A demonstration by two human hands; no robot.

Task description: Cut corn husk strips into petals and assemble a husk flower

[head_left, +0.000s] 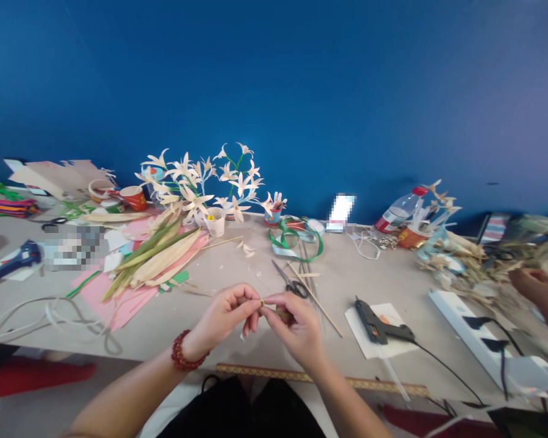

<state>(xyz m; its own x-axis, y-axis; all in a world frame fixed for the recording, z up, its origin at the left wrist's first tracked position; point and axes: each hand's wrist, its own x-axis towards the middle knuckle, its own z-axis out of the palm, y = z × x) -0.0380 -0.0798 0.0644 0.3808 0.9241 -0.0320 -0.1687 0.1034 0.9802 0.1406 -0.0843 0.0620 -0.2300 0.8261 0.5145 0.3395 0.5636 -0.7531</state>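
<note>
My left hand point(231, 313), with a red bead bracelet at its wrist, pinches a small yellowish piece point(262, 302) over the front of the table. My right hand point(299, 325) grips the same piece from the other side, so the fingertips of both hands nearly meet. The piece is too small to name and mostly covered by fingers. Just beyond my right hand lie black scissors point(296, 288) and a thin wooden stick point(317, 301). Dried corn husks point(158, 264) are piled on pink paper to the left of my hands.
A glue gun point(381, 328) rests on white paper at the right, beside a power strip point(470, 334) with cords. Pale husk flowers point(194, 198) stand in cups at the back. Green ribbon point(317, 243) lies mid-table. Another person's hand point(539, 289) is at far right.
</note>
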